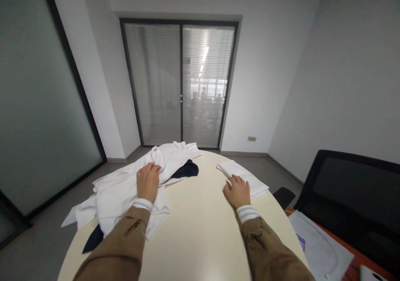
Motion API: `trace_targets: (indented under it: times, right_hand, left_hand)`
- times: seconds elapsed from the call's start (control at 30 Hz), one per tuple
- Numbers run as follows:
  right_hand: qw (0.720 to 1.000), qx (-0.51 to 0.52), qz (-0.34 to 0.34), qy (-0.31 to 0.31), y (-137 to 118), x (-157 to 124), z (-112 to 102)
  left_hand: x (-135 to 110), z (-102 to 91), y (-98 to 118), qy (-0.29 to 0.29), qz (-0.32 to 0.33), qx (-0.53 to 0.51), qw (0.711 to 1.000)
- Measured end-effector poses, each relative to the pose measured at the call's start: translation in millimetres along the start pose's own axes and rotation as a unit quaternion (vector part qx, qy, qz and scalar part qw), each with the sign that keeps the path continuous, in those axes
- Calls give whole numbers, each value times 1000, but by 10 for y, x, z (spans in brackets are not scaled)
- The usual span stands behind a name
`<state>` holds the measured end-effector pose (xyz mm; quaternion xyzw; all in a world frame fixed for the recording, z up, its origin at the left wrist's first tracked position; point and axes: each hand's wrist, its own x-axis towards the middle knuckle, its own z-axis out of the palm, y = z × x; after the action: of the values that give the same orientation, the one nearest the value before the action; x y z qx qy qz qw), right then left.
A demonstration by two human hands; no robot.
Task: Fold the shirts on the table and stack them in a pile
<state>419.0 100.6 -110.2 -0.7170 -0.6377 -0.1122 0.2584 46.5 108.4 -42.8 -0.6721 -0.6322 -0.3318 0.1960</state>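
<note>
A loose heap of white shirts (121,189) lies crumpled on the left side of the table. My left hand (148,182) is on the heap with its fingers bent and closed on the cloth of a white shirt; the fingertips are partly hidden in the fabric. Dark navy cloth (187,169) sticks out from under the white fabric on the right, and more shows at the lower left. On the right side, my right hand (237,190) rests at the near edge of a flat, folded white garment (250,180), fingers apart and holding nothing.
The round cream table (193,231) has a curved edge. At the right stands a black mesh chair (353,202), beside an orange surface with white paper (321,243) and a cable. A glazed door with blinds (181,85) is beyond the table.
</note>
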Motion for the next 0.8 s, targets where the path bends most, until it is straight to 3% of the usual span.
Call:
trace_targets:
  times: [0.17,0.27,0.4,0.53,0.7,0.8]
  right_hand:
    - [1000,7,-4,-1,22,7,27]
    - [1000,10,-5,2,32,4,37]
    - [999,27,-26,-2,16,8,21]
    - [993,93,-70,-34,-57,20,-1]
    - [957,245,-90,-123,-232,-15,-7]
    - [926,326,-96,-164,-355,-62,-34]
  left_hand:
    - [-15,-59,248,61,107,-101,987]
    - [-64,-149,523,42,143,-199,969]
    - [-181,-205,902,-59,97,-350,930]
    - [-333,-150,1137,-181,38,-428,884]
    - [-462,-303,1320,-325,81,-456,824]
    - [-493,-501,1405,-450,102,-477,748]
